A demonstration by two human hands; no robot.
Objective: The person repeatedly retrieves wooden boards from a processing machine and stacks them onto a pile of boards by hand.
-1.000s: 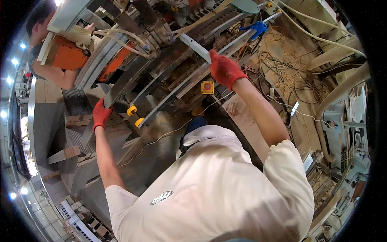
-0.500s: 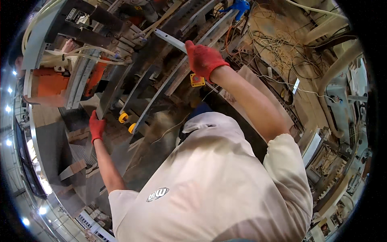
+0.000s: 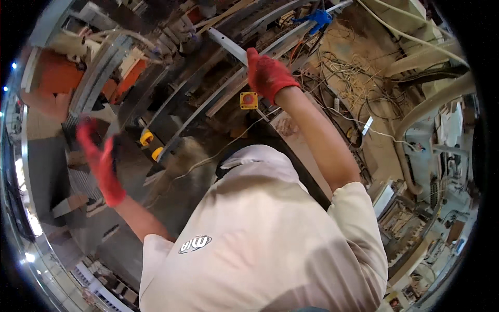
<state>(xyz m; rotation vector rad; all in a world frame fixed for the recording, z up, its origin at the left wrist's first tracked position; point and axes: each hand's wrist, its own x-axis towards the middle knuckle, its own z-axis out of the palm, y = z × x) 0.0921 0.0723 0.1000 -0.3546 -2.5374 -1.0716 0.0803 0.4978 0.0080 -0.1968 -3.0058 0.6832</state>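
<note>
My right hand (image 3: 271,77), in a red glove, is closed around a flat grey metal bar (image 3: 227,46). The bar juts out to the upper left from my fist, across the machine's long metal rails (image 3: 200,114). On the left, my left hand (image 3: 102,162), also gloved in red, is blurred by motion. Its thumb and fingers are spread and nothing shows in them. Beneath and beside it are dark flat panels (image 3: 47,166). A yellow box with a red push button (image 3: 249,101) sits just below my right hand.
Yellow end caps (image 3: 147,137) tip the rails between my hands. A blue tool-like piece (image 3: 318,21) rests at the rails' far end. Tangled cables (image 3: 358,78) cover the floor at upper right. An orange machine part (image 3: 60,73) stands at upper left.
My left hand has come off the edge of a grey panel, opened, and moved left and nearer to me. My right hand keeps its hold on the bar; the view has shifted slightly.
</note>
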